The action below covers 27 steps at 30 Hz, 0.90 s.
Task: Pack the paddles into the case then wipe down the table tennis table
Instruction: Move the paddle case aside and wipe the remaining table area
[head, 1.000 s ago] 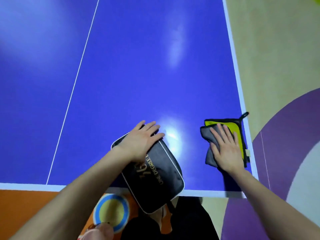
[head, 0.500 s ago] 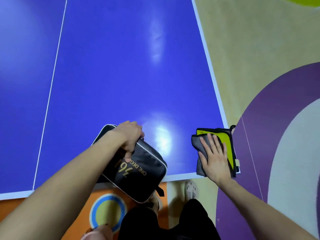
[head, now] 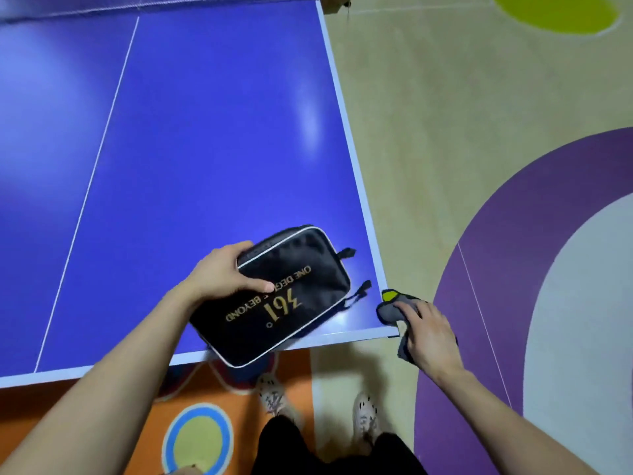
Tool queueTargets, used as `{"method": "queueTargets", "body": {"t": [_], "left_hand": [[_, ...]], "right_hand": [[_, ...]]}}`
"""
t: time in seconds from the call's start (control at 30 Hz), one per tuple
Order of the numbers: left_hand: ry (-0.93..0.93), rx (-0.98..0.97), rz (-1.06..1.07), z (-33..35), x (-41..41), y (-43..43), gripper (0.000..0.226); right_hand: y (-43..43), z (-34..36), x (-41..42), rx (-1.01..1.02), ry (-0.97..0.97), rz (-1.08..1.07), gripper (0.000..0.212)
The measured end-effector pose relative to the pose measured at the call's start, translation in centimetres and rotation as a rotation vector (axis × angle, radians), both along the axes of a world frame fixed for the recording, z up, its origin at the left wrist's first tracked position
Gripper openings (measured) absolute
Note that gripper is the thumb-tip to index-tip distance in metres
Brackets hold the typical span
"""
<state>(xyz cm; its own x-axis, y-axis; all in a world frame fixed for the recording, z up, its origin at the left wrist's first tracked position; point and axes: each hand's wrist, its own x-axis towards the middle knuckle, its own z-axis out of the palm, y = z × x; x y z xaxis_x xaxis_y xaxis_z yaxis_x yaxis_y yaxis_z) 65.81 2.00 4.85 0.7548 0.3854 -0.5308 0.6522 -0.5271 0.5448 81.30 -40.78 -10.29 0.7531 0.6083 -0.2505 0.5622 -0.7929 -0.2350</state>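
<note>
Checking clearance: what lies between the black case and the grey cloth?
Head view: only bare blue tabletop and the black fabric case's zipper pulls before the grey-yellow cloth.

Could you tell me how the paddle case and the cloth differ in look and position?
The case is black with white piping and gold lettering; the cloth is grey and yellow-green. The case looks flat and firm; the cloth is bunched. The case overhangs the table's near edge; the cloth is at its corner. Both are gripped: case by the left hand, cloth by the right hand.
</note>
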Motion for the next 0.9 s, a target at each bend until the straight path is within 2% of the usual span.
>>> {"method": "queueTargets", "body": {"t": [0.17, 0.27, 0.33, 0.43, 0.53, 0.6, 0.73, 0.9], "left_hand": [[-0.135, -0.154, 0.41, -4.8, 5.9, -9.3, 0.068], [-0.126, -0.232, 0.605, -7.9, 8.7, -13.2, 0.078], [-0.07, -0.178, 0.644, -9.6, 9.7, -14.4, 0.083], [0.112, -0.034, 0.563, -10.8, 9.8, -14.8, 0.091], [0.251, 0.245, 0.328, -10.2, 8.3, -13.7, 0.086], [0.227, 0.4, 0.186, -9.1, 7.0, -12.4, 0.074], [0.127, 0.427, 0.065, -6.2, 2.7, -7.9, 0.048], [0.144, 0.531, 0.002, -4.4, -6.2, -0.2, 0.042]], "right_hand": [[-9.7, 0.3, 0.6, -0.005, 0.024, -0.237, 0.071], [-12.9, 1.3, 1.3, -0.047, 0.006, -0.262, 0.076], [-13.7, 2.2, 1.5, -0.058, -0.024, -0.25, 0.077], [-12.5, 4.4, 1.6, -0.028, -0.052, -0.235, 0.075], [-9.3, 6.7, 1.4, 0.05, -0.118, -0.173, 0.074], [-6.2, 8.2, 1.2, 0.108, -0.161, -0.12, 0.075], [2.7, 11.2, 0.7, 0.248, -0.205, 0.038, 0.071], [16.0, 14.3, -3.6, 0.446, -0.229, 0.201, 0.056]]}}
